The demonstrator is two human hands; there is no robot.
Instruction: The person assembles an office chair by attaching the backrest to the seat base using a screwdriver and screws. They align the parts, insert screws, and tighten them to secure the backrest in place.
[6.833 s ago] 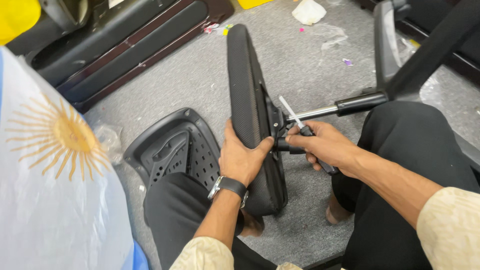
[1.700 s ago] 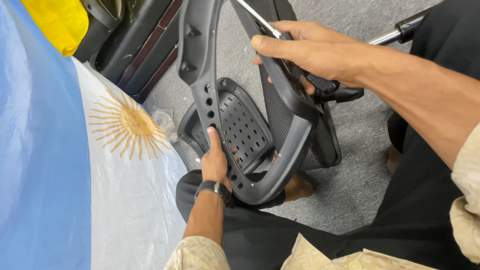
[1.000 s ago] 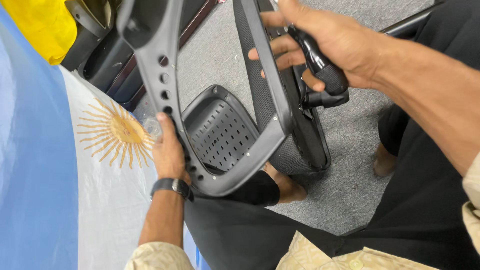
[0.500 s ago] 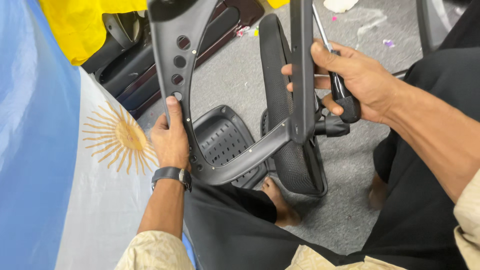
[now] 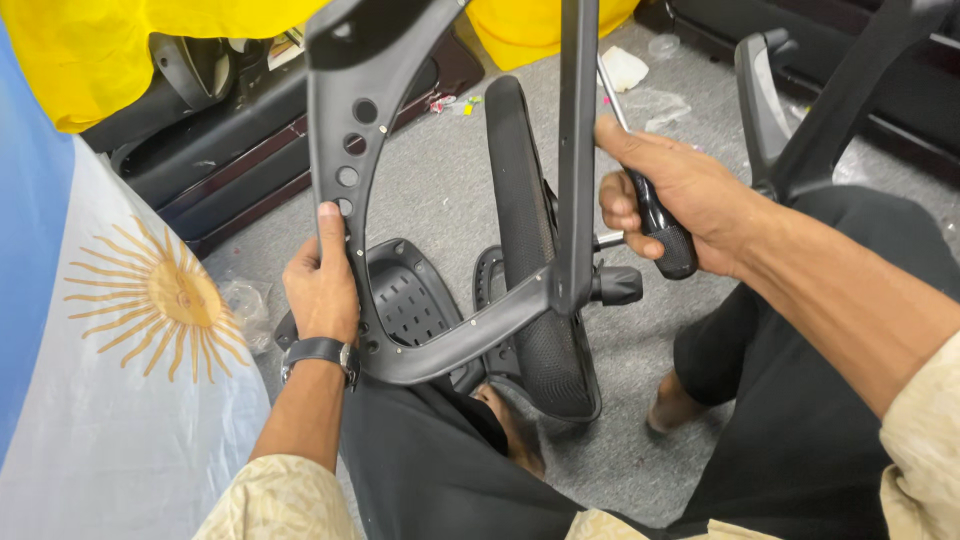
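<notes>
A flag is lying at far left. Your left hand is wrapping its fingers around the left bar of the grey frame, which is standing upright over your lap. Behind it, a mesh pad is standing on edge on the carpet. Your right hand is gripping a screwdriver, fingers closed around the black handle, just right of the frame's right bar.

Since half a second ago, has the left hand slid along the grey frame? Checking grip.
Yes. The left hand sits lower on the grey frame, now below its row of holes.
</notes>
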